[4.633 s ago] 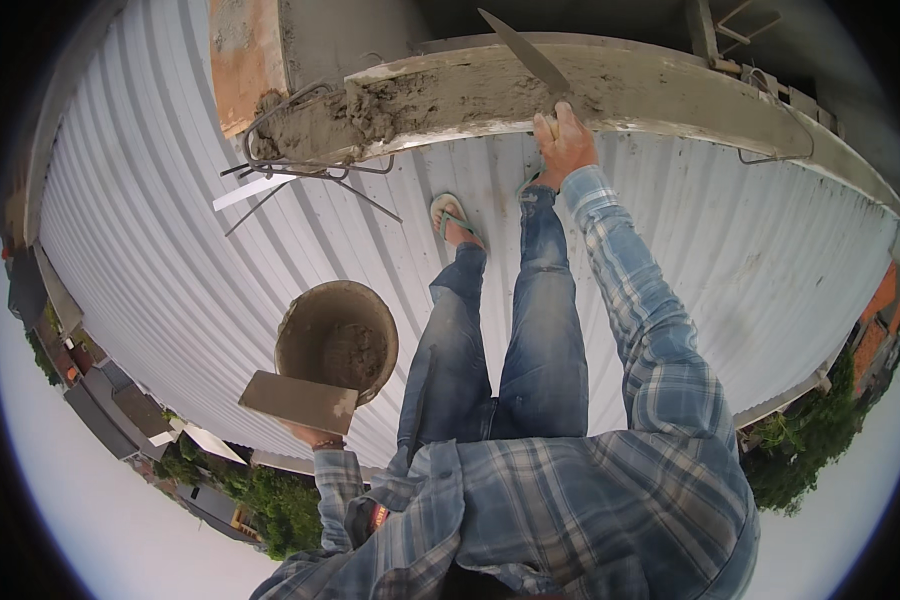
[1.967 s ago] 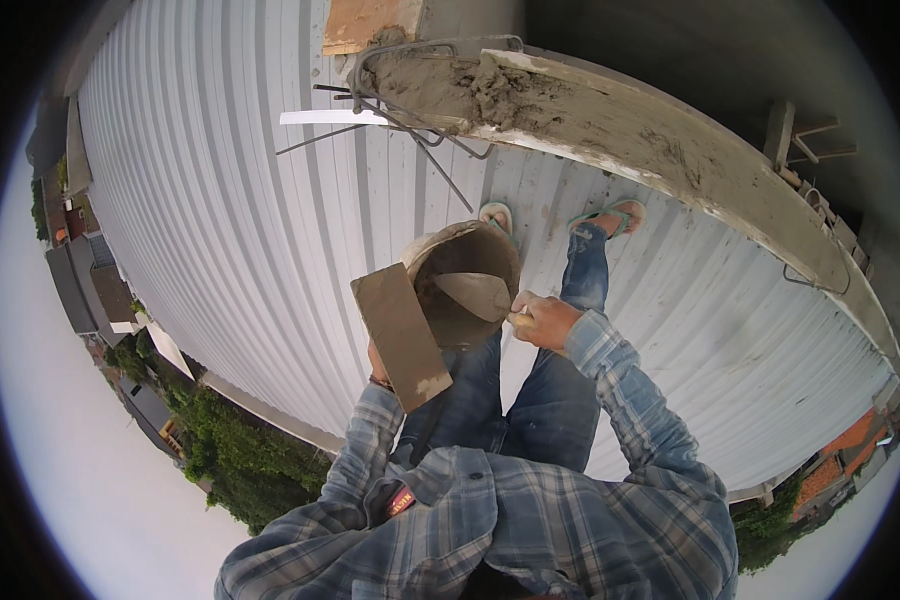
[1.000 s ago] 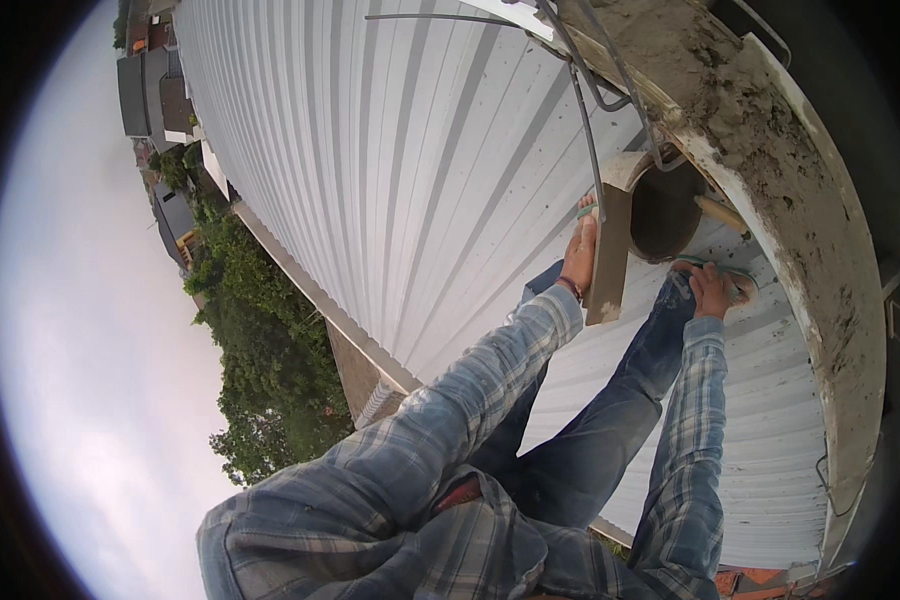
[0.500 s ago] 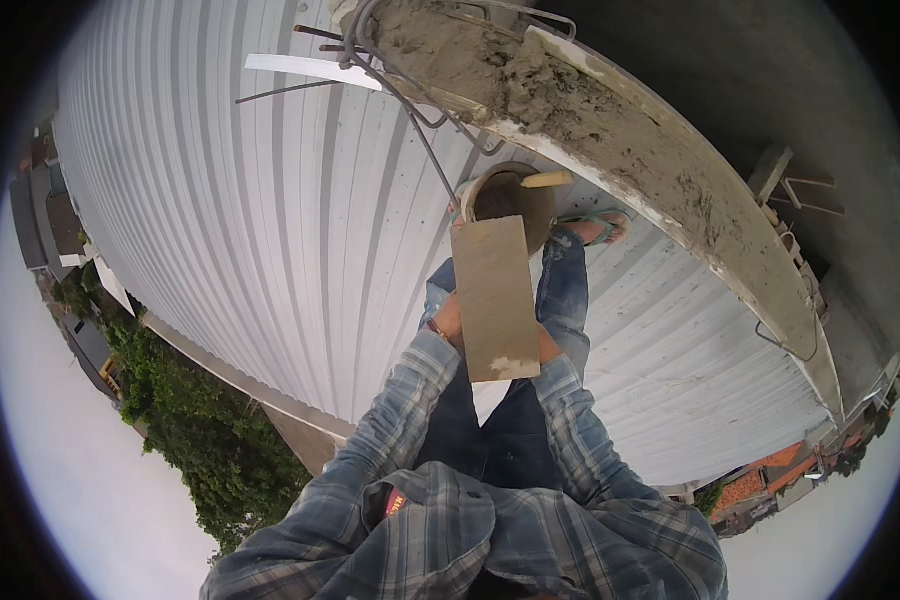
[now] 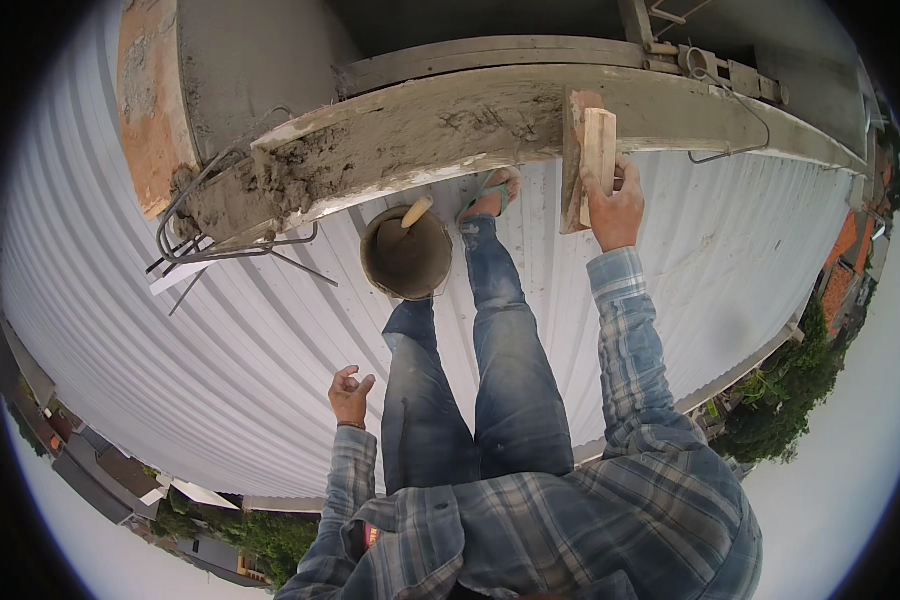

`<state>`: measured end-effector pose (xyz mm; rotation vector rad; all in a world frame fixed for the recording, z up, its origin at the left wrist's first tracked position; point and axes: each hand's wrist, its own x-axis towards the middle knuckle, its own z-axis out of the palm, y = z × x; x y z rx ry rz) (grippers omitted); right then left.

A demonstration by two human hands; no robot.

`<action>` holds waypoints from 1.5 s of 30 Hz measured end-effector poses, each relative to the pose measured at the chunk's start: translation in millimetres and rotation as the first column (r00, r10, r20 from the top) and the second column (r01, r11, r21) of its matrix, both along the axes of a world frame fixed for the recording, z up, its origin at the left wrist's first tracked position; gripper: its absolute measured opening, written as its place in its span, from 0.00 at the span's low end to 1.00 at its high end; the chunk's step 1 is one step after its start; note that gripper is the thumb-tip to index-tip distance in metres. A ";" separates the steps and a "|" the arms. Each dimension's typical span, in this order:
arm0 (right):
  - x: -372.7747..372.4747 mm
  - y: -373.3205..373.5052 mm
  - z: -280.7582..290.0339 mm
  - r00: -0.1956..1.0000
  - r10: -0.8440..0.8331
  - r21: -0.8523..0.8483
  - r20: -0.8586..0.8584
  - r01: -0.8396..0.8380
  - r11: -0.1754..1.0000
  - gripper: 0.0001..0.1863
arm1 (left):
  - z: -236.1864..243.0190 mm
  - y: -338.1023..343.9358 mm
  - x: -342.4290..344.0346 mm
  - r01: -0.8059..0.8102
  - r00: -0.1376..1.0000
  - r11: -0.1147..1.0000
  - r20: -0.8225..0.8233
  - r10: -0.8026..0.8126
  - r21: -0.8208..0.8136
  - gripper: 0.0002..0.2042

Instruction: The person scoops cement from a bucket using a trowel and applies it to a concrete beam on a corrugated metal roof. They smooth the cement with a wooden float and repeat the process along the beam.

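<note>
My right hand [image 5: 618, 208] grips the handle of a flat wooden float [image 5: 575, 150]. The float is turned on edge against a long concrete ledge [image 5: 670, 105], its near end jutting over the roof. Wet grey mortar [image 5: 370, 155] covers the ledge's surface, rough and lumpy toward the left. Low on the left, my left hand [image 5: 349, 398] hangs over the roof with loosely curled fingers apart and nothing in it. Between my feet and the ledge's left part stands a bucket [image 5: 410, 293] with grey stuff inside. A pale handle [image 5: 418, 211] sticks up over its rim.
I stand on a ribbed metal roof [image 5: 270, 380]. Bent steel bars [image 5: 185, 225] poke out at the ledge's left end, beside a brick-coloured post [image 5: 150, 110]. Another wire loop [image 5: 760, 135] hangs from the ledge on the right. Trees [image 5: 785, 395] show past the roof edge.
My hands have parted: the float, held before me in both, is now out at the ledge in my right hand. My left hand has let go and dropped left. The view has turned.
</note>
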<state>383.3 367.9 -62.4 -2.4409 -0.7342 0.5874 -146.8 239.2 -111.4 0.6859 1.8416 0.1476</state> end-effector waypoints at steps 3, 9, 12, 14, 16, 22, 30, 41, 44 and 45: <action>50.3 25.8 -31.0 0.968 0.058 0.031 0.246 -0.067 0.997 0.24 | 18.6 -25.7 -51.6 0.071 0.989 0.996 -0.124 -0.077 -0.050 0.15; 21.6 48.5 -44.6 0.936 0.283 0.022 0.211 -0.294 0.956 0.23 | 59.6 -38.5 -75.6 0.038 0.979 0.985 -0.189 -0.070 -0.168 0.13; -48.0 83.1 -47.9 0.900 0.384 0.031 0.208 -0.398 0.917 0.22 | 52.5 -34.4 -56.1 0.109 0.982 0.980 -0.136 -0.132 -0.165 0.14; -62.3 89.8 -47.6 0.873 0.432 -0.002 0.227 -0.443 0.897 0.21 | 52.8 -17.7 -29.8 0.207 0.971 0.969 -0.094 -0.221 -0.137 0.15; -54.1 89.1 -41.6 0.863 0.449 -0.062 0.233 -0.448 0.892 0.20 | 61.7 -14.1 -21.0 0.183 0.978 0.981 -0.094 -0.188 -0.065 0.16; 12.0 55.1 -50.4 0.943 0.205 0.048 0.261 -0.225 0.973 0.20 | 82.1 -62.1 -58.6 -0.096 0.980 0.968 -0.194 0.051 -0.232 0.13; -57.5 87.3 -46.1 0.879 0.367 -0.013 0.306 -0.381 0.924 0.20 | 77.4 -25.5 -18.6 0.104 0.984 0.991 -0.139 -0.115 -0.082 0.14; -73.4 100.6 -50.5 0.814 0.497 -0.029 0.302 -0.513 0.858 0.22 | 69.1 -49.1 -43.2 0.139 0.966 0.986 -0.207 -0.154 -0.088 0.15; -46.2 89.0 -42.3 0.824 0.469 -0.090 0.319 -0.466 0.880 0.21 | 76.6 -55.0 -41.0 0.096 0.969 0.992 -0.222 -0.112 -0.081 0.15; -23.1 77.4 -44.7 0.860 0.422 -0.077 0.286 -0.419 0.905 0.21 | 79.6 -59.0 -42.9 0.094 0.969 0.992 -0.222 -0.110 -0.082 0.15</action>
